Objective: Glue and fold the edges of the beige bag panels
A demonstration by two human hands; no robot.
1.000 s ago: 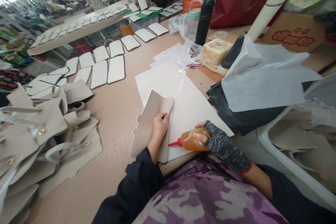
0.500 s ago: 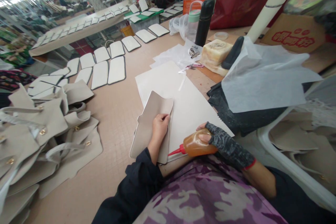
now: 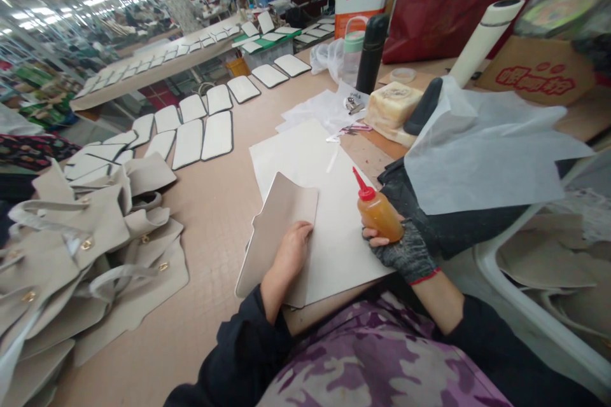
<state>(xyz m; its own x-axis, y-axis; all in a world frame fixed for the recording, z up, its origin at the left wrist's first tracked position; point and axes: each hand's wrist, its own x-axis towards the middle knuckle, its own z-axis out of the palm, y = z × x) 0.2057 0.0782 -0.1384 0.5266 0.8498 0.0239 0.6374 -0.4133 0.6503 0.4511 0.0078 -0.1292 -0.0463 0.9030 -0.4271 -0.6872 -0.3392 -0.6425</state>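
A beige leather-like bag panel (image 3: 273, 229) lies on a large white sheet (image 3: 344, 241) at the table's front edge. My left hand (image 3: 292, 251) is closed at the panel's right side, its fingers pinching the edge. In my right hand (image 3: 396, 245), which wears a grey fingerless glove with red trim, is a squeeze bottle (image 3: 380, 215) of amber liquid. Its red nozzle points up and to the left, clear of the panel. The palm side of both hands is partly hidden.
Beige bag pieces with handles (image 3: 105, 248) are heaped at the left. White dark-edged panels (image 3: 217, 135) lie in rows behind. A black flask (image 3: 372, 54), a yellowish block (image 3: 394, 103) and white paper (image 3: 477, 152) are at the right, beside a white-rimmed bin (image 3: 491, 261).
My right hand has lifted the squeeze bottle away from the panel's edge and turned its nozzle from leftward to upward. My left hand still pinches the panel's edge.
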